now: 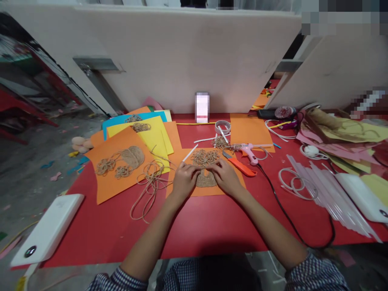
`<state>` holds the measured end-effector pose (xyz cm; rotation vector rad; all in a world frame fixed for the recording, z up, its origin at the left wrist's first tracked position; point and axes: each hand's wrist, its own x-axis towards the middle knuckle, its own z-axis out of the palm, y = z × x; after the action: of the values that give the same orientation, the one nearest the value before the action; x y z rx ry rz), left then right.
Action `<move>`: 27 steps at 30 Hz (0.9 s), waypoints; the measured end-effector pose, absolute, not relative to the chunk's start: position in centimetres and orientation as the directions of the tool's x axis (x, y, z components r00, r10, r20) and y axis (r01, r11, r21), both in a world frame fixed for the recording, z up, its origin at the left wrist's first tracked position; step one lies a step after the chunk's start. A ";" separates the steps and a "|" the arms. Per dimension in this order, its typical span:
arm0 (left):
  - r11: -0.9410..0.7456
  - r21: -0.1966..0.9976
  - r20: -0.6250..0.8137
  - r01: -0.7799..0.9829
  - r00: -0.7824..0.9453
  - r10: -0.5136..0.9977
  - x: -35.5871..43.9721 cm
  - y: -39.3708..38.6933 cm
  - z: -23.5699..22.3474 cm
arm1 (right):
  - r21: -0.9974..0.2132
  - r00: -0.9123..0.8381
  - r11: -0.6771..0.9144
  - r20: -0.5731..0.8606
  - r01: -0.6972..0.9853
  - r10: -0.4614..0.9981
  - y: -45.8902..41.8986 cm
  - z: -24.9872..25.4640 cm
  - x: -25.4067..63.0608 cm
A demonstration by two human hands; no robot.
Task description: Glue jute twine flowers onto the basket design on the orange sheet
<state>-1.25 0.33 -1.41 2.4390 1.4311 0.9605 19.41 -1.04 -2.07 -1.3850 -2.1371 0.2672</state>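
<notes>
In the head view, a jute-twine craft piece (206, 180) lies on an orange sheet (178, 188) before me. Its lower part is a solid coiled shape with a small opening, and looped twine flowers (203, 157) sit above it. My left hand (185, 177) pinches the piece's upper left edge. On the upper right edge, the fingers of my right hand (226, 176) are closed in the same way. The fingertips partly cover where flowers and coiled part meet. Right of the sheet are an orange utility knife (242, 166) and a pink glue gun (249, 152).
Loose twine (150, 182) lies left, beside another orange sheet (106, 192) bearing twine pieces. A tape roll (222, 127) and a propped phone (202, 107) stand behind. Clear glue sticks (336, 202) and a white power bank (360, 196) lie right. The glue gun's black cord (279, 206) crosses the table.
</notes>
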 end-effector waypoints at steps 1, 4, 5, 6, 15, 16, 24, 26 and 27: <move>-0.527 0.420 0.449 0.739 0.335 0.828 -1.2 0.3 -1.4 | -0.456 -0.300 0.444 0.354 0.771 0.886 -1.0 -2.0 19.4; -0.507 0.378 0.440 0.775 0.332 0.835 -1.0 0.3 -1.4 | -0.454 -0.302 0.444 0.352 0.773 0.886 -1.1 -2.0 19.4; -0.498 0.364 0.435 0.787 0.329 0.838 -0.9 0.2 -1.4 | -0.453 -0.302 0.443 0.350 0.774 0.887 -1.1 -1.9 19.4; -0.489 0.352 0.432 0.798 0.325 0.841 -0.9 0.2 -1.4 | -0.452 -0.302 0.441 0.347 0.775 0.888 -1.1 -1.9 19.4; -0.518 0.422 0.416 0.744 0.350 0.840 -0.8 0.0 -1.2 | -0.456 -0.302 0.431 0.329 0.779 0.895 -1.2 -1.8 19.3; -0.535 0.427 0.419 0.729 0.365 0.831 -0.8 0.0 -1.2 | -0.458 -0.301 0.429 0.328 0.779 0.896 -1.2 -1.8 19.3; -0.624 0.387 0.418 0.679 0.474 0.775 -0.8 -0.1 -1.3 | -0.451 -0.306 0.431 0.325 0.782 0.895 -1.1 -1.9 19.4; -0.629 0.372 0.424 0.683 0.478 0.769 -0.8 -0.1 -1.2 | -0.450 -0.306 0.436 0.333 0.779 0.892 -1.1 -1.7 19.3; -0.631 0.367 0.425 0.684 0.480 0.767 -0.8 -0.1 -1.2 | -0.451 -0.306 0.438 0.337 0.778 0.890 -1.1 -1.6 19.2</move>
<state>-0.77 -0.12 -1.20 2.5731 1.2708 0.8537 19.22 -1.14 -1.64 -1.3975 -2.1537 0.2744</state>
